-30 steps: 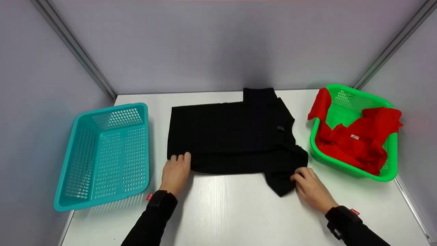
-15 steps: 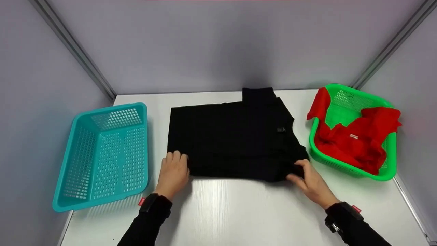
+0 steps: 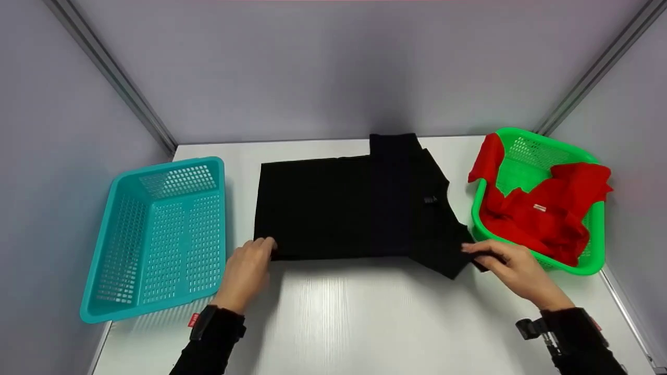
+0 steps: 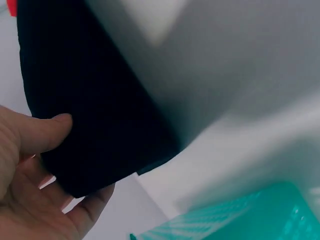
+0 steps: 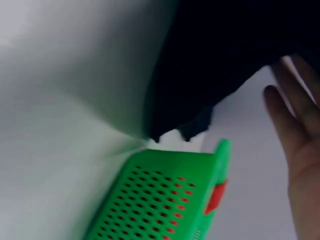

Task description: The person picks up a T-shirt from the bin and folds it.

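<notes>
a black shirt lies spread sideways on a white table, between two plastic baskets, its hem toward the person's left and its neck toward the right. one sleeve points to the far edge of the table; a small pale print marks the cloth near the neckline. the left hand pinches the near corner of the hem; in the left wrist view its thumb lies on the upper face of the cloth, with the other fingers behind. the right hand pinches the near sleeve between thumb and fingers; in the right wrist view some fingertips are hidden by the cloth. along the near side of the shirt, a shadow falls on the table between the hands. at left, apart from the hem, stands a teal basket with perforated walls. at right, just beside the shirt, stands a green basket holding a crumpled red garment, parts of which hang over the rim; a white label shows on it. a pale grey wall rises behind the table.
</notes>
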Action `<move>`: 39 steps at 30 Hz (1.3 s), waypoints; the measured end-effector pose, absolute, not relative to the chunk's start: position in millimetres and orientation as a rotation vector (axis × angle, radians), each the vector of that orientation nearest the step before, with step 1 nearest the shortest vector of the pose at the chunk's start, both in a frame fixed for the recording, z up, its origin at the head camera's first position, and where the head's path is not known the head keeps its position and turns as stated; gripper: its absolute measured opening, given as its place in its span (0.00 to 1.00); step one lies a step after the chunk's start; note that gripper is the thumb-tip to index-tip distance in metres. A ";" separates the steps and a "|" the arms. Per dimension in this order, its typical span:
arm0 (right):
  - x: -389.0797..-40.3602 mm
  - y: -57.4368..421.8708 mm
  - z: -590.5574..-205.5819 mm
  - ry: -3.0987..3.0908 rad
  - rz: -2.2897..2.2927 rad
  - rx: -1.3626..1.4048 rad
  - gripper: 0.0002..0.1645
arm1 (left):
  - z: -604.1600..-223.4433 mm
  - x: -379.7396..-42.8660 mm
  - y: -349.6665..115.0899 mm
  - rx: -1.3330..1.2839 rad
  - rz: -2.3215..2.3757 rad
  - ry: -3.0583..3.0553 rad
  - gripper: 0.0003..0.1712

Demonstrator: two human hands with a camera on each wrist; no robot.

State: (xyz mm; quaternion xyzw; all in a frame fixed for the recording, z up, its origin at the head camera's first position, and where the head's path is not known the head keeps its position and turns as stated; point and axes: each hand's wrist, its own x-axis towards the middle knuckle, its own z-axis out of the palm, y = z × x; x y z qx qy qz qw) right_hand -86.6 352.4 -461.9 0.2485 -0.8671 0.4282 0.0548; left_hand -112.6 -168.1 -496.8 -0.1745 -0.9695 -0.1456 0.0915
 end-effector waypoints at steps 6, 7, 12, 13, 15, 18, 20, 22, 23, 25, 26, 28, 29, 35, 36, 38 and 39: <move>-78.5 356.7 -440.9 -2.845 1.331 0.745 0.13 | -487.0 -106.2 -173.6 -0.580 -0.403 -2.969 0.11; -77.8 357.1 -439.0 -2.885 1.326 0.755 0.12 | -485.4 -105.1 -174.2 -0.588 -0.402 -3.000 0.10; -80.1 355.9 -433.2 -3.032 1.299 0.773 0.08 | -480.2 -100.4 -175.5 -0.591 -0.426 -3.167 0.09; -82.2 355.0 -432.6 -3.040 1.267 0.767 0.07 | -480.4 -100.5 -175.1 -0.583 -0.437 -3.184 0.07; -88.6 351.9 -433.2 -3.018 1.174 0.741 0.07 | -481.3 -102.7 -173.6 -0.560 -0.451 -3.186 0.05; -101.6 345.5 -435.6 -2.904 0.970 0.692 0.08 | -484.1 -110.3 -169.5 -0.499 -0.450 -3.134 0.03; -111.9 340.0 -437.0 -2.809 0.838 0.632 0.09 | -485.8 -117.4 -166.1 -0.444 -0.436 -3.087 0.02; -122.4 334.5 -437.8 -2.743 0.744 0.568 0.08 | -487.1 -124.5 -162.9 -0.385 -0.418 -3.044 0.02; -127.7 331.8 -438.0 -2.726 0.720 0.538 0.08 | -488.3 -128.2 -161.5 -0.359 -0.410 -3.025 0.03; -137.6 326.5 -439.0 -2.711 0.684 0.486 0.06 | -490.5 -135.1 -158.7 -0.309 -0.398 -3.007 0.04; -142.0 324.0 -440.0 -2.710 0.668 0.468 0.05 | -491.7 -138.5 -157.2 -0.288 -0.392 -3.005 0.05; -150.0 319.3 -443.0 -2.710 0.623 0.446 0.05 | -494.4 -145.3 -154.6 -0.251 -0.377 -3.015 0.04; -153.6 317.0 -444.8 -2.716 0.604 0.433 0.05 | -496.3 -148.5 -153.5 -0.234 -0.372 -3.025 0.03; -171.2 305.1 -458.8 -2.744 0.517 0.358 0.07 | -509.3 -167.5 -146.2 -0.145 -0.317 -3.085 0.06; -173.7 303.4 -461.5 -2.735 0.506 0.347 0.07 | -511.9 -169.7 -144.8 -0.129 -0.299 -3.087 0.07; -178.4 300.4 -467.3 -2.698 0.487 0.337 0.09 | -516.6 -171.5 -142.8 -0.096 -0.254 -3.081 0.07; -180.2 299.0 -470.2 -2.674 0.477 0.334 0.10 | -518.3 -171.5 -141.8 -0.075 -0.232 -3.077 0.06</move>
